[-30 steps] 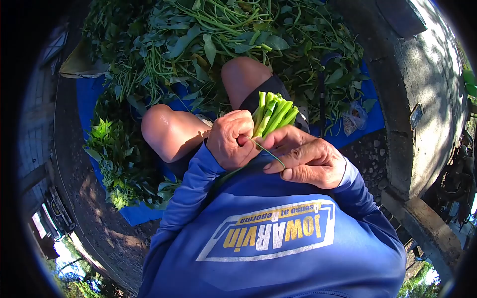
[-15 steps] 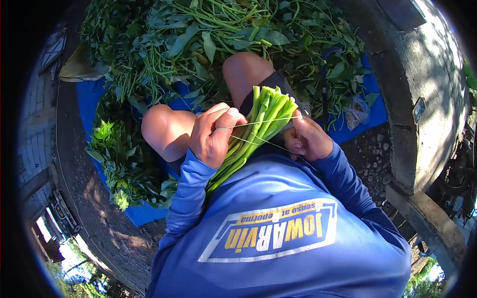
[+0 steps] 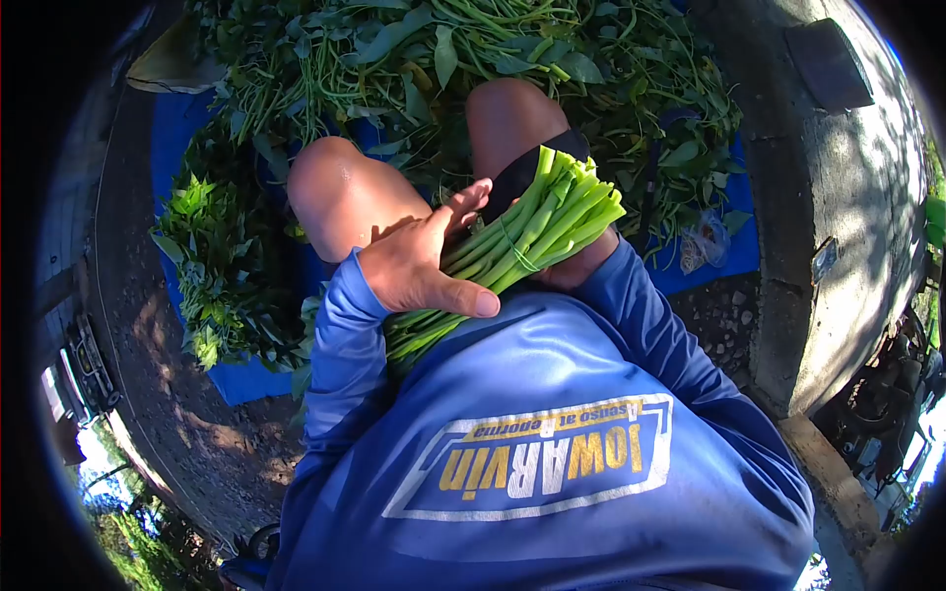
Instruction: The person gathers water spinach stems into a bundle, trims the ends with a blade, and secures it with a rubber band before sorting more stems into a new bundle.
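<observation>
A bundle of green vegetable stalks (image 3: 522,222) lies across my lap, its cut ends up to the right. A thin green rubber band (image 3: 514,246) circles the stalks near that end. My left hand (image 3: 419,261) lies around the lower part of the bundle, thumb on the near side and fingers on the far side. Below the cut ends, my right hand (image 3: 581,264) supports the bundle from beneath; its fingers are mostly hidden by the stalks. The bundle's lower end runs behind my left hand toward my shirt.
A large heap of loose leafy stems (image 3: 394,69) spreads beyond my knees on a blue sheet (image 3: 246,382). To the left is a pile of leafy greens (image 3: 232,276). A clear plastic bag (image 3: 704,242) sits at the right, by a concrete block (image 3: 788,197).
The band, stretched between both hands before, now sits around the stalks. My left hand has let go of it and spread onto the bundle; my right hand has moved under the stalks.
</observation>
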`<action>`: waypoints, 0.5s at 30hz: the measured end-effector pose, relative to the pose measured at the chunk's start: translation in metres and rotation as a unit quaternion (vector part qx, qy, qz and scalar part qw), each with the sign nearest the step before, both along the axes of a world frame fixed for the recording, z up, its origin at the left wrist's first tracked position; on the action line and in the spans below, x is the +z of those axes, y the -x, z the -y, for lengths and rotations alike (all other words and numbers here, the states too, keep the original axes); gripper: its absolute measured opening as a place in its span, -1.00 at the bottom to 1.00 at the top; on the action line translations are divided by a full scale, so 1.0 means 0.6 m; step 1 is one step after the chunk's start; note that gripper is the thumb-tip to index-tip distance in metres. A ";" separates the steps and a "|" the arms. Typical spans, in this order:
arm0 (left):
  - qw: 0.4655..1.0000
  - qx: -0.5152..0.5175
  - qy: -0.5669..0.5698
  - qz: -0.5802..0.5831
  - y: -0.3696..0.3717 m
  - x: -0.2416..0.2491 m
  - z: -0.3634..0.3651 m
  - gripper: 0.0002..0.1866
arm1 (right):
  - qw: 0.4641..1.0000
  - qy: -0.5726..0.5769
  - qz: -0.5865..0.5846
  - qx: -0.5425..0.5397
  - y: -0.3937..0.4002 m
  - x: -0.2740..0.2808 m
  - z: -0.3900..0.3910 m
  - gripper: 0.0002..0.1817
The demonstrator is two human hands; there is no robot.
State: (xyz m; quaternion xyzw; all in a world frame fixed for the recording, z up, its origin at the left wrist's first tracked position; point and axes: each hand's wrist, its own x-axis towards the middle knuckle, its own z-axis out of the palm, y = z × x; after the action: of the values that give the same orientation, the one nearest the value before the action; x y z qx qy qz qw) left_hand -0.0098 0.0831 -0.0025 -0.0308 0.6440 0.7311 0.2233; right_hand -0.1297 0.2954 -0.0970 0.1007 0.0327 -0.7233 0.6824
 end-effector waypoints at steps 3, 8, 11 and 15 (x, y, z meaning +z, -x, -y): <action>0.997 -0.047 0.041 0.044 -0.001 -0.011 -0.022 -0.17 | 0.819 -0.213 -0.533 -0.013 0.068 -0.009 -0.079 -0.65; 0.922 -0.113 0.361 0.088 0.037 -0.009 -0.032 -0.28 | 0.563 -0.286 -0.765 -0.128 0.149 0.122 -0.090 -0.71; 0.935 -0.066 0.345 0.048 0.032 -0.036 -0.051 -0.30 | 0.378 -0.164 -0.911 -0.021 0.134 0.179 -0.045 -0.70; 0.946 -0.070 0.301 0.101 0.039 -0.013 -0.038 -0.31 | 0.191 -0.101 -0.976 -0.026 0.148 0.164 -0.041 -0.74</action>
State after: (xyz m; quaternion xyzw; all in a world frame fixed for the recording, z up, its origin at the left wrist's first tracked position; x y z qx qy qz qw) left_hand -0.0333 0.1058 -0.0101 -0.1252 0.8084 0.4791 0.3182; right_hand -0.2183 0.3198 0.0013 -0.6171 0.7426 -0.2507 0.0696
